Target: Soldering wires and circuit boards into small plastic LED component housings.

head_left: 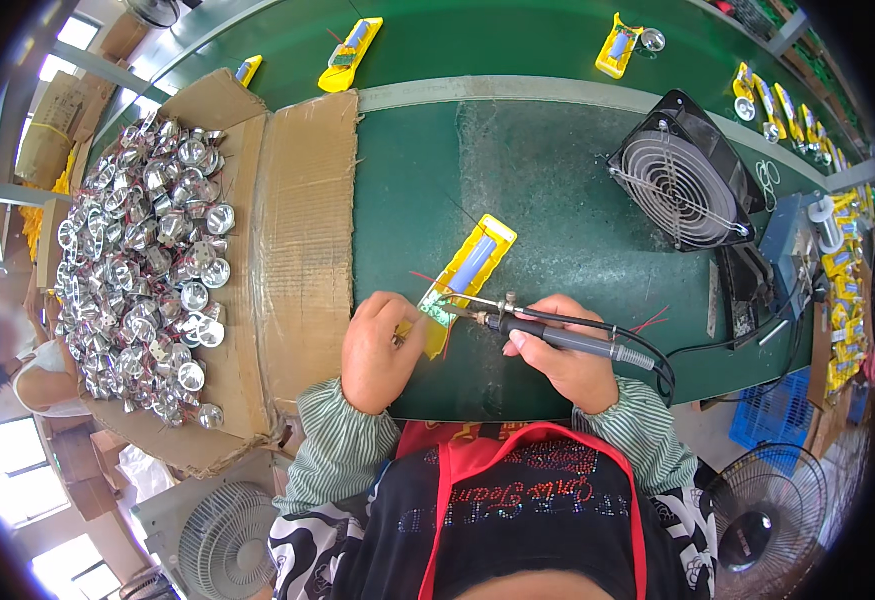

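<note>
A yellow plastic flashlight shell [498,233] lies slanted on the green bench. In it sit a blue cylindrical battery [473,262] and a small green circuit board [435,306], with thin red wires sticking out. My left hand [381,350] is closed at the shell's near end, thumb and fingers pinched there; its fingertips partly hide what they grip. My right hand [569,360] is wrapped round a soldering iron [567,338] with a dark grey handle. The iron's tip points left and is at the circuit board; whether it touches cannot be made out.
At left, a cardboard box [307,240] holds many silvery lamp reflectors [147,270]. A black fan [679,180] stands at the bench's far right, near a blue-grey soldering unit [789,235]. Beyond the bench lip, more yellow shells [350,56] lie on a green surface. Cables trail right. Another person [42,375] is at far left.
</note>
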Available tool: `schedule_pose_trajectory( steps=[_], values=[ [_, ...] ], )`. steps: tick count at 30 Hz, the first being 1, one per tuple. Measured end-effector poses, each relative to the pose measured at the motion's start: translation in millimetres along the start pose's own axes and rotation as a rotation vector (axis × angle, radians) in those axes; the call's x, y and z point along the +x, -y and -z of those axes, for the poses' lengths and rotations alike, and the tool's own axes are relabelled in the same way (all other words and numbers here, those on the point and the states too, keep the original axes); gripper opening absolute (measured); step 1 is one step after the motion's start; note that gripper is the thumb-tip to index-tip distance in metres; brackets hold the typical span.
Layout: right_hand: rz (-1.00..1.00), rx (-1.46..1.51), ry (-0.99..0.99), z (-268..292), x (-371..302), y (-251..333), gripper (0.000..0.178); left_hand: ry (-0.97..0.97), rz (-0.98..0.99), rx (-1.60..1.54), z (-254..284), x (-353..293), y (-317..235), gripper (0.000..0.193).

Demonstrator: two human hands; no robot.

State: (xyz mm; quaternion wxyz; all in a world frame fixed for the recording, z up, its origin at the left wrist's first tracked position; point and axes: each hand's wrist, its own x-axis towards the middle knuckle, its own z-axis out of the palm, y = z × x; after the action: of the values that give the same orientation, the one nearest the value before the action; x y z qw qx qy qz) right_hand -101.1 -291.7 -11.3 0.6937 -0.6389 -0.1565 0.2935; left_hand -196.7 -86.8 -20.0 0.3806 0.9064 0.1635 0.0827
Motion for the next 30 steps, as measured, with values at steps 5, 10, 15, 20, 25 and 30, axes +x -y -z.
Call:
schedule_pose_trajectory(
  steps=[5,10,15,20,25,30],
  values=[
    [0.094,-0.010,-0.090,12.7,-4.8,6.7,0.015,-0.005,-0.070,-0.016,-4.0,7.6,0.4,0.008],
    [0.123,0.071,-0.092,27.7,-13.7,11.3,0.018,-0.008,-0.082,-0.001,-3.5,5.0,-6.2,0.008],
    [0.178,-0.034,-0.119,46.7,-22.0,20.9,0.016,0.122,-0.225,-0.005,19.2,7.7,-11.3,0.010],
    [0.213,0.012,-0.184,61.3,-33.4,23.4,0.018,0.165,-0.417,0.242,34.1,52.1,-23.5,0.021],
    [0.278,0.020,-0.330,70.1,-39.6,28.4,0.017,0.298,-0.998,1.018,13.6,97.2,-49.7,0.043],
    [0.281,0.018,-0.326,76.3,-44.3,21.2,0.016,0.619,-1.084,1.140,3.8,101.4,-67.5,0.047]
  ],
)
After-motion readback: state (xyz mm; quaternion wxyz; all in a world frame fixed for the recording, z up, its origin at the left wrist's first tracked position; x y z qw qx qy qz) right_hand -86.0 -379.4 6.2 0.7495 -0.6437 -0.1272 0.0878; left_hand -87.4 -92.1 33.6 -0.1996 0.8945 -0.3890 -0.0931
